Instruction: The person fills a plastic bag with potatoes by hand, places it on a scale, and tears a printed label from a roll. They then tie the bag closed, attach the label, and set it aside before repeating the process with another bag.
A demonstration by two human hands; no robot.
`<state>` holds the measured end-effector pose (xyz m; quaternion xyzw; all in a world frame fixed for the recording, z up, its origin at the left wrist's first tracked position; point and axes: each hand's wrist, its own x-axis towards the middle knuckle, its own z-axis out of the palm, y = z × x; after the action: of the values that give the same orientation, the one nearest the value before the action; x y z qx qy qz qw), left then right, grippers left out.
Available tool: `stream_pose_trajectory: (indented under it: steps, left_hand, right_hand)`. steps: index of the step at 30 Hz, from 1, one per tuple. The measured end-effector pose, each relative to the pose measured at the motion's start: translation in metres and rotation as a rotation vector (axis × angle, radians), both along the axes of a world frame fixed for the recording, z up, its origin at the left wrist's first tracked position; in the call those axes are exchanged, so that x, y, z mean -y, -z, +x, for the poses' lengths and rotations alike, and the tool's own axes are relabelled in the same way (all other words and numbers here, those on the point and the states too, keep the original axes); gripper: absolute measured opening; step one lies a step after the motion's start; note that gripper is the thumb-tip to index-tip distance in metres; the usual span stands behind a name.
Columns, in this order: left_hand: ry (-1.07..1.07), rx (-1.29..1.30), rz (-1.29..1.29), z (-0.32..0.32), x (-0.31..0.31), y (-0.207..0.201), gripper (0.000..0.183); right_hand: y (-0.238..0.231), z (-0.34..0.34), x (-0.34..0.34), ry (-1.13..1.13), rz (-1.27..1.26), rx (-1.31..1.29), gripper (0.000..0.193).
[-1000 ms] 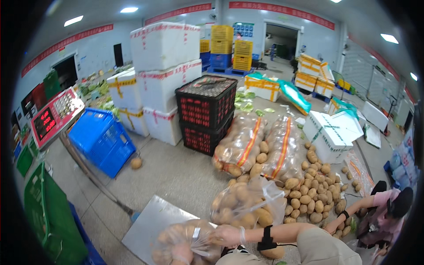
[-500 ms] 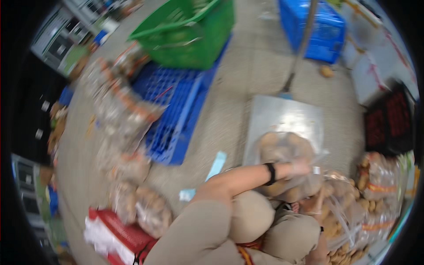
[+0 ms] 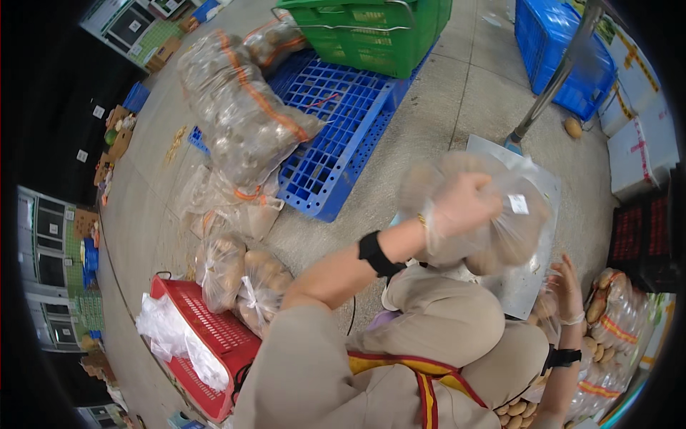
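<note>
My left hand (image 3: 468, 204) grips the gathered top of a clear plastic bag of potatoes (image 3: 518, 239), held up over a metal platform scale (image 3: 518, 304). Motion blurs the bag, and I cannot tell whether the round shapes left of the hand belong to it or to a second bag. At the right, my right hand (image 3: 564, 289) has its fingers stretched apart with nothing in them. Beside it is another clear bag of potatoes (image 3: 544, 307), partly hidden by my knee.
Filled potato bags (image 3: 261, 282) lean on a red basket (image 3: 207, 307) holding white plastic bags (image 3: 168, 329). Farther off are a blue pallet (image 3: 336, 114), a green crate (image 3: 357, 36), a large sack (image 3: 236, 107) and a blue crate (image 3: 564, 57). Loose potatoes (image 3: 518, 411) lie at lower right.
My left hand has lifted upward with the bag of potatoes. My right hand has come away from the bags and spread its fingers. The view has shifted.
</note>
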<state>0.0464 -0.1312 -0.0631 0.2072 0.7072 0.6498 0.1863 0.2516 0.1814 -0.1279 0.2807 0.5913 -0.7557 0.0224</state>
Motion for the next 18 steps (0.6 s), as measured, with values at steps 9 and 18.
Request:
stream_pose_trajectory:
  steps: [9,18]
  left_hand:
    - [-0.615,-0.032,-0.458,0.031,0.243,-0.117,0.027]
    - [-1.192,-0.052,-0.668,0.068,0.511,-0.045,0.041]
  right_hand:
    - [0.015,0.074,-0.078,0.345,0.039,0.07,0.023]
    - [-0.001,0.071,-0.103,0.306,0.262,0.207,0.018]
